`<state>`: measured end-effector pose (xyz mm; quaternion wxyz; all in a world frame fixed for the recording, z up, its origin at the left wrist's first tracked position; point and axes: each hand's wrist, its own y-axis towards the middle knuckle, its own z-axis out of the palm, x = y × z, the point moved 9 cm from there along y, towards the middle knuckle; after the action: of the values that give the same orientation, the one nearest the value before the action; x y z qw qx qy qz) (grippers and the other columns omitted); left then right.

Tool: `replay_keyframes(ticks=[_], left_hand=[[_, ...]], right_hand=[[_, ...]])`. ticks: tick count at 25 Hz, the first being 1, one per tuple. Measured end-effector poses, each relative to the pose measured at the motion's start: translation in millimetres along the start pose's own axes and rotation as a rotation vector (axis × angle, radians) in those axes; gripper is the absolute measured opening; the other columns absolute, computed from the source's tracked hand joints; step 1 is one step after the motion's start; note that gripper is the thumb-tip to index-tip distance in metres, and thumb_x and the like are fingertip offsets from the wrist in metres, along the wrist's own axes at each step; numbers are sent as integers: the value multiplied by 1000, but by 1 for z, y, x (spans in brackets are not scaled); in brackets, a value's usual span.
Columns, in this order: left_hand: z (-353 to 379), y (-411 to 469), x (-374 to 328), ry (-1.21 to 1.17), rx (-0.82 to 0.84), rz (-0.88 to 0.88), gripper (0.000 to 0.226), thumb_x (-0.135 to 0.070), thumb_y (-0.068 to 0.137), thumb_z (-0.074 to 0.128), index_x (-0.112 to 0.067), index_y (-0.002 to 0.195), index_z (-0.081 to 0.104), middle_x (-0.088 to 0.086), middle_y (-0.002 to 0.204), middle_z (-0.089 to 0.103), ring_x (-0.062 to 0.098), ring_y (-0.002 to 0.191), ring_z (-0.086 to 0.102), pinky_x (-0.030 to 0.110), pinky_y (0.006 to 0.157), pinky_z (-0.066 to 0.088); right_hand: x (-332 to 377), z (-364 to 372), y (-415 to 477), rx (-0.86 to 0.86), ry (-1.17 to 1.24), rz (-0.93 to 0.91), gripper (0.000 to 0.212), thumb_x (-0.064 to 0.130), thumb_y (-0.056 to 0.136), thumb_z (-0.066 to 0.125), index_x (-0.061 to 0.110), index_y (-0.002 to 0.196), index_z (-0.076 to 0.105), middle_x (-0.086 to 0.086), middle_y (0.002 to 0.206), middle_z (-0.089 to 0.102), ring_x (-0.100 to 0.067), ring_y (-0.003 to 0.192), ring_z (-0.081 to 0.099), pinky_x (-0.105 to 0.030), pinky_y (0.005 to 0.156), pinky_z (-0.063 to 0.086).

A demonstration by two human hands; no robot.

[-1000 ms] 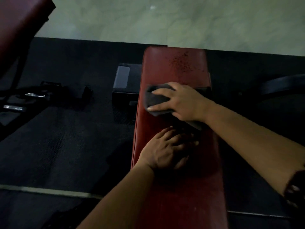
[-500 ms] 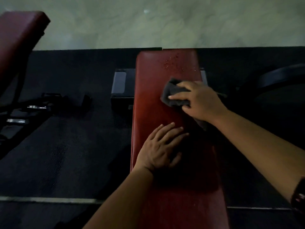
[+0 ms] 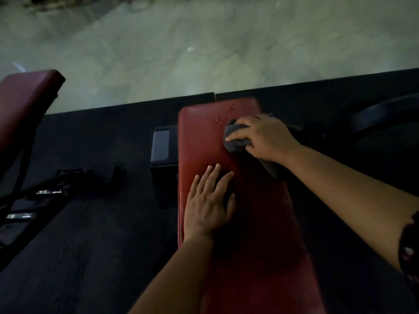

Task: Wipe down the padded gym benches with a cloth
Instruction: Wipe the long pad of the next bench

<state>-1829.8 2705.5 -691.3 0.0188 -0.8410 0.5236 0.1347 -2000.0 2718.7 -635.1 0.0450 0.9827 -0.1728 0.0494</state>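
On the head cam, had the right hand curled round a bunched grey cloth near the far end of the red bench pad, just beside some droplets, with the left hand flat mid-pad, fingers spread. Could easily have skipped those droplets with so small a wad, or slipped off the pad's right edge.

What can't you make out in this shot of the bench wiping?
Head view:
Cloth: partly hidden under the right hand gripping it.
Bench: near end cut off by the bottom edge; the left hand covers part of it.
Specks at the far end: too small and blurred to tell droplets from wear.
Second bench: cut off by the left edge.
Dark gear on the mat: too dim to identify.
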Motion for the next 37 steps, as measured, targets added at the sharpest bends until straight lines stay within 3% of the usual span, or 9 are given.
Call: replay_keyframes(ticks=[4,8,15,19,22,27,31,33,37], left_hand=[[-1,-1,-1,3,12,-5,54,-45,94,32,-28,144,46,3,155,38,20,146,29,42,119,21],[-3,-6,-2,26,-10,-25,52,-42,95,33,-30,146,40,3,153,41,19,145,30,39,118,14],[-6,-4,-2,-11,-117,25,48,-40,91,42,-31,137,52,1,147,50,19,139,39,39,118,24],[-6,-5,-1,-76,-156,3,47,-40,92,41,-32,137,51,0,147,50,18,140,38,39,119,23],[-5,-4,1,-90,-152,-11,47,-41,92,41,-32,137,51,0,146,50,19,140,38,39,119,22],[-1,-2,2,-58,-107,23,49,-47,93,40,-31,138,48,2,147,50,22,139,41,43,116,21],[-1,-2,1,-85,10,-26,58,-53,92,28,-36,146,38,-2,158,33,16,148,20,34,120,1],[-5,-4,-2,-89,-2,-26,58,-52,92,30,-34,146,39,-1,158,33,17,148,20,35,120,2],[-4,-4,-2,-76,-16,-28,58,-51,89,35,-32,143,44,0,155,38,22,147,26,48,120,9]], right_hand=[[86,14,55,173,-42,-305,49,24,89,56,52,130,52,11,146,40,-24,117,45,-40,93,43],[150,24,68,194,-114,-496,48,24,92,52,54,130,50,13,151,33,-26,121,43,-45,93,44],[28,9,14,80,1,-298,59,17,79,68,46,129,57,2,142,48,-30,113,50,-48,87,49],[-67,8,-35,91,60,51,68,16,78,72,49,133,50,1,147,43,-33,120,49,-51,93,48],[-95,5,-20,26,31,291,64,20,85,65,47,139,45,-2,151,36,-37,117,50,-49,93,49],[-10,2,58,-52,-37,151,51,28,90,59,42,138,48,-3,146,38,-37,120,44,-48,91,44],[83,11,99,-27,-118,-98,51,26,92,59,41,139,46,-1,148,36,-32,120,42,-44,88,44],[111,19,109,1,-163,-193,52,23,92,59,37,140,45,-2,151,31,-32,123,40,-44,88,44],[93,17,112,-55,-133,-75,58,21,90,59,31,142,35,-7,156,19,-38,128,38,-49,94,42]])
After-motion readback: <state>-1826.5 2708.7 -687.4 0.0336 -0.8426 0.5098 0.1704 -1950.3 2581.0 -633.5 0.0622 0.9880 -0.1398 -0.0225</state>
